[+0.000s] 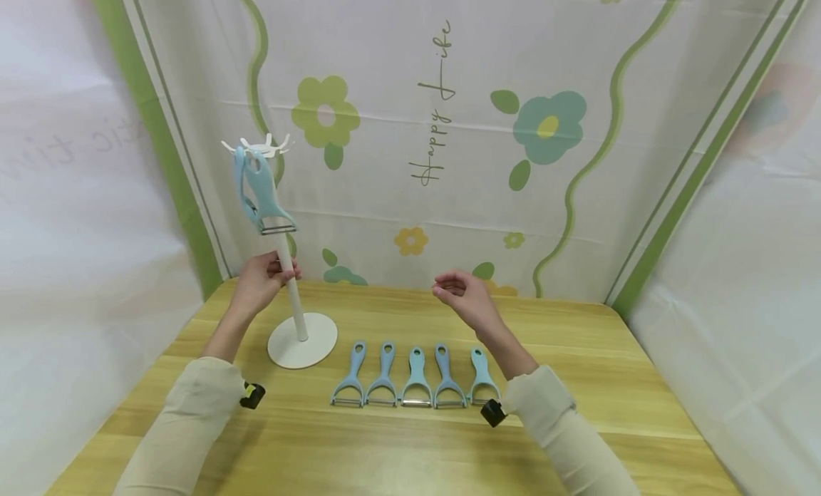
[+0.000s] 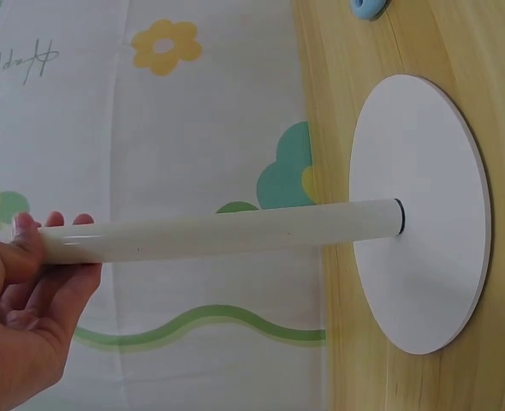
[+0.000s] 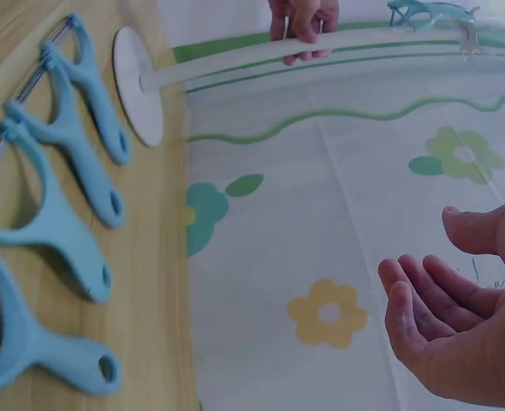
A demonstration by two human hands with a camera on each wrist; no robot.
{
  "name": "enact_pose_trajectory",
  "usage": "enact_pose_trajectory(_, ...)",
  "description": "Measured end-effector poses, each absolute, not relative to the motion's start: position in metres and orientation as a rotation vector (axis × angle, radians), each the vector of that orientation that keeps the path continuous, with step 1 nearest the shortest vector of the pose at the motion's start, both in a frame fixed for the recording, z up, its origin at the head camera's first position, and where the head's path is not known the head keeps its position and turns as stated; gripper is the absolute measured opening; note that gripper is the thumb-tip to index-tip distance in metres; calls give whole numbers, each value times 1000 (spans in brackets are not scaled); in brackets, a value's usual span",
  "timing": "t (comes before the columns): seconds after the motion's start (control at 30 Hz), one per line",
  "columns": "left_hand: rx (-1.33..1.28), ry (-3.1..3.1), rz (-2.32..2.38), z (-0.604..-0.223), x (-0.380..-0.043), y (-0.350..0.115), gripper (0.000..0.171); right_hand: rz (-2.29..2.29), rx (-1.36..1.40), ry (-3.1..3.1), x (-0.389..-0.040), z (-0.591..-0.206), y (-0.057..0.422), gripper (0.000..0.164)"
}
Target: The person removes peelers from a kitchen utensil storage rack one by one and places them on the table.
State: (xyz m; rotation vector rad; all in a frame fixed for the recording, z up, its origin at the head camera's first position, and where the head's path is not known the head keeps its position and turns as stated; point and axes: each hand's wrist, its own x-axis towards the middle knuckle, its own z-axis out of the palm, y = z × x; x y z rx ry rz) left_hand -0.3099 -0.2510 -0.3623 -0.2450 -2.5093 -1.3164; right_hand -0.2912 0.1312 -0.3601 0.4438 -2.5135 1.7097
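Note:
My left hand point(image 1: 255, 286) grips the white pole point(image 1: 293, 296) of an upright hook stand, around its middle height. The stand's round white base point(image 2: 424, 282) rests on the table, and a ring of white hooks point(image 1: 266, 148) tops it. Two light blue peelers point(image 1: 264, 189) hang from hooks on the near side, blades downward. My right hand point(image 1: 473, 305) is raised above the table's back part, to the right of the stand. In the right wrist view its fingers point(image 3: 436, 295) are loosely bent, thumb apart, holding nothing.
Several blue and teal Y-shaped peelers point(image 1: 417, 368) lie in a row on the wooden table point(image 1: 385, 453), handles pointing away from me, blades towards me. A white curtain point(image 1: 378, 189) with printed flowers hangs behind the table's back edge, with more fabric on both sides.

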Motion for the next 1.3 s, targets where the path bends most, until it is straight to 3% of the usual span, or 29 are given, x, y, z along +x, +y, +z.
enact_pose_trajectory(1.3,-230,-2508,-1362,-364,-311,-254,23,1671,789,-2295,-301,-277,-18,24)
